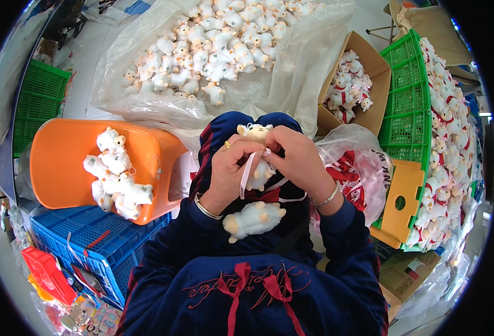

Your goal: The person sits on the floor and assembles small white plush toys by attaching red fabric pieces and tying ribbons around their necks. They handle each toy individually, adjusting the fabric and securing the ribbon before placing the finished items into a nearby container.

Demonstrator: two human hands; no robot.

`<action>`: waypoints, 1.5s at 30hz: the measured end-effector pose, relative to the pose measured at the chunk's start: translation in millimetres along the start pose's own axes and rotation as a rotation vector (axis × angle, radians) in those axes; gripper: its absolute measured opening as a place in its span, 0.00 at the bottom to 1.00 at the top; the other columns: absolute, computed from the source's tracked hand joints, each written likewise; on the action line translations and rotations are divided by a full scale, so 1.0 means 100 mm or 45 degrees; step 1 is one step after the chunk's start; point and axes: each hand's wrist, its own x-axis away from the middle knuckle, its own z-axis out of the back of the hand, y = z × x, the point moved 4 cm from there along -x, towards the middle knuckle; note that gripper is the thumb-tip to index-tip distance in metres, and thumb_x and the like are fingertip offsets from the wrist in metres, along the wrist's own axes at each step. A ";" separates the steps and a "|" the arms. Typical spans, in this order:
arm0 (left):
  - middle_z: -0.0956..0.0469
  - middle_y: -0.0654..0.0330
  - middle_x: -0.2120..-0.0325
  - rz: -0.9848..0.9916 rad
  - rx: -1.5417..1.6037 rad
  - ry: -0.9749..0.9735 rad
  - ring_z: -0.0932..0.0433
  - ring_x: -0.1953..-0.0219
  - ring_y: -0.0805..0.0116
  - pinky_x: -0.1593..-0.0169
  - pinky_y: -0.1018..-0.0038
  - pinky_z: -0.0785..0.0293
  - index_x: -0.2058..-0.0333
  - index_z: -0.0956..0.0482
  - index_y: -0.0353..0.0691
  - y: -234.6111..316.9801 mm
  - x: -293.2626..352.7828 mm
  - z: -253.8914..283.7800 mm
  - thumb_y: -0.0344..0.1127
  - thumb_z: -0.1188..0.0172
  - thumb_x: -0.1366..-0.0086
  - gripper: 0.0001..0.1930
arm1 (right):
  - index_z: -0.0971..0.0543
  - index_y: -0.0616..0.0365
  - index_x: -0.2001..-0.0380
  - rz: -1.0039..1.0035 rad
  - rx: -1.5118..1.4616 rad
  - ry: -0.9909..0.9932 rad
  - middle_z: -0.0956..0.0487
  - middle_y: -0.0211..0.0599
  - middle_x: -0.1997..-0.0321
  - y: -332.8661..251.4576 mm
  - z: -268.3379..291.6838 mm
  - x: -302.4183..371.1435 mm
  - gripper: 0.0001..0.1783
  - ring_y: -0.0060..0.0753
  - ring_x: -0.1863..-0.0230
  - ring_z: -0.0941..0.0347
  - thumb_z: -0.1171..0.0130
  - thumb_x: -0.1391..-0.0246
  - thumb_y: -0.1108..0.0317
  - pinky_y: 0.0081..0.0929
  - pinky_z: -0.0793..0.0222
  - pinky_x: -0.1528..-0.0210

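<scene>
Navy jacket (252,313) cloth fills six o'clock, closest to the lens. At the dial's centre, the left hand (230,168) and right hand (297,162) meet, fingertips pinched together on a pink ribbon (246,177) at the neck of a white plush lamb (260,178) standing upright between the knees. A loose lamb (253,219) lies just below, between the forearms. Toward nine, an orange stool (62,168) bears more lambs (115,173), its near edge leaving a gap before the left wrist. Toward three, a clear bag (378,168) of red pieces crowds the right wrist, so room is tighter there. At twelve, a plastic sheet (308,61) under heaped lambs (219,42) edges up to the knees
</scene>
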 end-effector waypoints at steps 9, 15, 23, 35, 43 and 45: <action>0.18 0.58 0.66 -0.093 0.010 -0.093 0.20 0.64 0.64 0.59 0.73 0.24 0.61 0.16 0.38 0.00 0.00 0.02 0.24 0.31 0.37 0.06 | 0.22 0.57 0.66 0.326 0.280 0.097 0.23 0.41 0.70 0.00 -0.18 0.04 0.06 0.51 0.65 0.23 0.37 0.48 0.71 0.43 0.28 0.63; 0.19 0.56 0.65 -0.169 -0.122 -0.067 0.19 0.65 0.61 0.61 0.72 0.23 0.61 0.15 0.38 0.02 0.05 0.05 0.23 0.30 0.39 0.08 | 0.21 0.61 0.68 0.093 0.000 -0.261 0.22 0.45 0.68 0.02 0.13 -0.01 0.06 0.53 0.63 0.23 0.40 0.45 0.70 0.42 0.27 0.60; 0.19 0.56 0.63 -0.171 -0.179 -0.098 0.19 0.64 0.60 0.59 0.72 0.22 0.60 0.16 0.37 0.00 0.09 0.09 0.22 0.29 0.41 0.10 | 0.25 0.64 0.71 0.023 -0.370 -0.204 0.23 0.37 0.68 0.06 0.28 0.01 0.09 0.35 0.64 0.26 0.43 0.37 0.70 0.30 0.29 0.57; 0.20 0.56 0.64 -0.172 -0.230 0.008 0.19 0.66 0.58 0.64 0.70 0.22 0.60 0.16 0.37 0.06 0.13 0.09 0.23 0.29 0.42 0.11 | 0.27 0.58 0.64 -0.239 -1.206 -0.007 0.25 0.26 0.70 0.39 -0.05 0.08 0.12 0.16 0.71 0.32 0.50 0.25 0.63 0.17 0.35 0.67; 0.20 0.56 0.65 -0.214 -0.262 -0.013 0.19 0.65 0.58 0.64 0.70 0.22 0.61 0.16 0.37 0.09 0.09 0.08 0.22 0.29 0.43 0.11 | 0.23 0.64 0.61 -0.412 -0.355 -0.019 0.21 0.33 0.70 0.15 0.12 0.13 0.12 0.19 0.70 0.27 0.40 0.33 0.63 0.24 0.31 0.68; 0.20 0.56 0.64 -0.191 -0.257 -0.033 0.19 0.64 0.58 0.62 0.70 0.22 0.60 0.16 0.37 0.08 0.10 0.07 0.22 0.30 0.42 0.11 | 0.23 0.65 0.60 -0.411 -0.394 -0.020 0.20 0.36 0.69 0.16 0.07 0.13 0.12 0.22 0.70 0.25 0.38 0.35 0.65 0.27 0.29 0.69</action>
